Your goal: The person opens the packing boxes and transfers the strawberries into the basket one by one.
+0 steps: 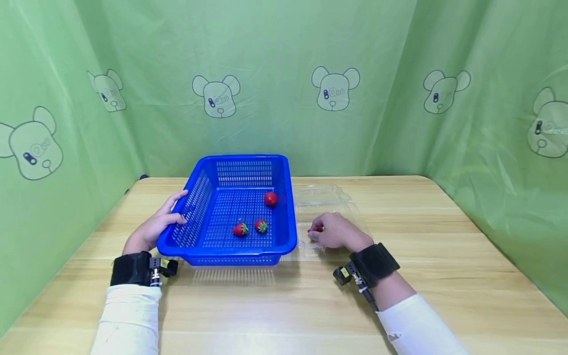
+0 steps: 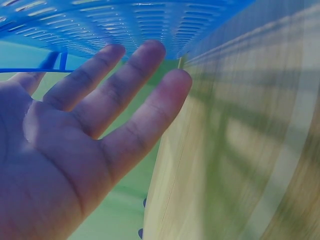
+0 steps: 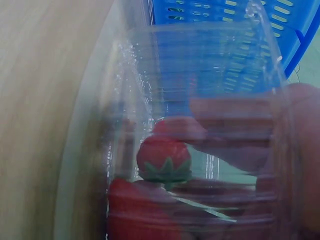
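A blue plastic basket (image 1: 226, 252) stands at the left, with two strawberries (image 1: 240, 229) and a rounder red fruit (image 1: 270, 198) inside. My left hand (image 1: 155, 226) holds its left side, thumb over the rim. In the left wrist view the other fingers (image 2: 145, 135) stretch out below the slotted wall. To the right of the basket lies a clear plastic box (image 1: 324, 197), and my right hand (image 1: 336, 231) reaches into it. There the thumb and fingers pinch a strawberry (image 3: 164, 156), green leaves showing through the box wall. Another red thing (image 3: 137, 212) is blurred below it.
Everything rests on a light wooden table (image 1: 275, 315). A green curtain (image 1: 275, 133) with printed bear heads closes off the back and both sides. The box's clear lid (image 1: 319, 193) lies folded toward the back, next to the basket.
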`<state>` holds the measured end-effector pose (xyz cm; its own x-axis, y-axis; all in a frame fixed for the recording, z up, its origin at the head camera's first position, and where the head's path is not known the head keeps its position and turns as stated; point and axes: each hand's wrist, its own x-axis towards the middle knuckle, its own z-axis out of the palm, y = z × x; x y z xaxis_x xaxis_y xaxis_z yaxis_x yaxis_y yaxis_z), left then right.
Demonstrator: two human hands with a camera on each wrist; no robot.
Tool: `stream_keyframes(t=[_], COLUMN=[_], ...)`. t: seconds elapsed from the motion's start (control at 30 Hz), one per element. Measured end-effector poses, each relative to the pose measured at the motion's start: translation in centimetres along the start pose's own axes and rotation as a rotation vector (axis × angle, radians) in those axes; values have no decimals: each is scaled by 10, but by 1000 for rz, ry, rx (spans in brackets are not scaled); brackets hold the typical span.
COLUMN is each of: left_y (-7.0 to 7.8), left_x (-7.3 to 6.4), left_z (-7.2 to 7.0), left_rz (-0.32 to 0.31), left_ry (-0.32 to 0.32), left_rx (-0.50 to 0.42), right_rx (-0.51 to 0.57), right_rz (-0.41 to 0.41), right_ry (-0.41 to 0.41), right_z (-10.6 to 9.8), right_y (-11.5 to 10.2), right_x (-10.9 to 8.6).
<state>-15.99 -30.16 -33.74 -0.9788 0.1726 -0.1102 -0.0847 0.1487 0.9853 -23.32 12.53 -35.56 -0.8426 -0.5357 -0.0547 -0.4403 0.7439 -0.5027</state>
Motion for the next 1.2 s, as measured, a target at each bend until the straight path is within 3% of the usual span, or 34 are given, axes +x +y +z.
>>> stream_keyframes(t=[0.33,0.5,0.73,1.2], left_y=[0,0,1,2], left_x=[0,-1,-1,-2], left_z=[0,1,3,3], left_rz=[10,3,19,11], left_ry=[-7,-6,-10,-7], left_rx=[-7,-11,-24,-19], right_rx=[41,83,41,74], right_rz=[-57,-34,-111,-187], right_ry=[149,201,340,446], right_z=[-4,-6,-11,-16], right_y=[2,-4,-12,-27], right_x=[1,-3,-6,-11])
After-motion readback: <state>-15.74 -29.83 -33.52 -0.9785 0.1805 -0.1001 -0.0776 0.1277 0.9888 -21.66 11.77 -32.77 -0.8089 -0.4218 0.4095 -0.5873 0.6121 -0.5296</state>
